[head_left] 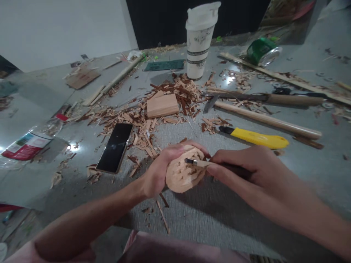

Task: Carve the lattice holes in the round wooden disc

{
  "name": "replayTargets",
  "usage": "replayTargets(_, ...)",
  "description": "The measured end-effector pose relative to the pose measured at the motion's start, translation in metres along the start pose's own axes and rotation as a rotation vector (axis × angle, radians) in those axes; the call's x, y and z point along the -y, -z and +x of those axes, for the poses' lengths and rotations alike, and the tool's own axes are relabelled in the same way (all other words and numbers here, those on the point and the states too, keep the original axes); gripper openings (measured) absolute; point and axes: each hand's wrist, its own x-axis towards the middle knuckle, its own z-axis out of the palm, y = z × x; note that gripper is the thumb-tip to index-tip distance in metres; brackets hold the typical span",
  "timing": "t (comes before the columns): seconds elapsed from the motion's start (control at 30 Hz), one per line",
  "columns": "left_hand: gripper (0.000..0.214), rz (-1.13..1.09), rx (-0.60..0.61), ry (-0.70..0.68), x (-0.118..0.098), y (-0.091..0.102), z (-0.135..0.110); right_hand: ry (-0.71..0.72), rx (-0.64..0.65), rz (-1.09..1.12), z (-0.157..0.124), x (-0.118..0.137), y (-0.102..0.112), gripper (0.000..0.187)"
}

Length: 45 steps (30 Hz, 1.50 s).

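My left hand [160,170] is wrapped round a rounded piece of carved wood [182,175], held just above the grey table [219,212] near its front. The wood's pale flat face shows several small cut marks. My right hand [241,168] is closed on a carving tool [200,163] with a dark handle. The tool's metal tip rests on the upper part of the wood's face. Both forearms reach in from the bottom of the view.
A black phone [115,147] lies to the left among wood shavings [142,124]. Behind are a wooden block [162,105], a paper cup [199,44], a yellow utility knife [255,137], wooden sticks [268,120], a knife [263,97], a green can [260,50] and a plastic bottle [30,142].
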Motion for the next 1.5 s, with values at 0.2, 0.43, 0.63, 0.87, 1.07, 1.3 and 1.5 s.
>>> replayTargets(0.2, 0.053, -0.007, -0.029, 0.063, -0.001, 0.006, 0.004, 0.145, -0.210, -0.238, -0.006, 0.000, 0.000, 0.032)
replayTargets(0.43, 0.054, 0.058, -0.070, 0.056, 0.001, 0.005, 0.006, 0.246, -0.224, -0.321, -0.003, -0.005, -0.007, 0.020)
replayTargets(0.63, 0.051, 0.115, -0.114, 0.054, -0.001, 0.000, 0.004, 0.300, -0.265, -0.471, -0.007, -0.002, -0.014, 0.019)
replayTargets(0.87, 0.047, 0.085, -0.054, 0.043, -0.002, 0.002, 0.002, 0.174, -0.059, -0.145, -0.002, 0.000, -0.007, 0.038)
replayTargets(1.07, 0.049, 0.011, 0.023, -0.002, 0.002, 0.001, 0.000, -0.065, 0.087, 0.129, 0.005, 0.000, 0.003, 0.046)
replayTargets(1.3, 0.051, -0.152, 0.051, 0.106, 0.002, 0.011, 0.008, 0.262, -0.094, -0.209, -0.006, -0.003, 0.001, 0.027)
replayTargets(1.5, 0.055, 0.338, -0.087, -0.148, -0.009, 0.017, 0.007, 0.256, -0.185, -0.312, -0.005, -0.002, 0.006, 0.023)
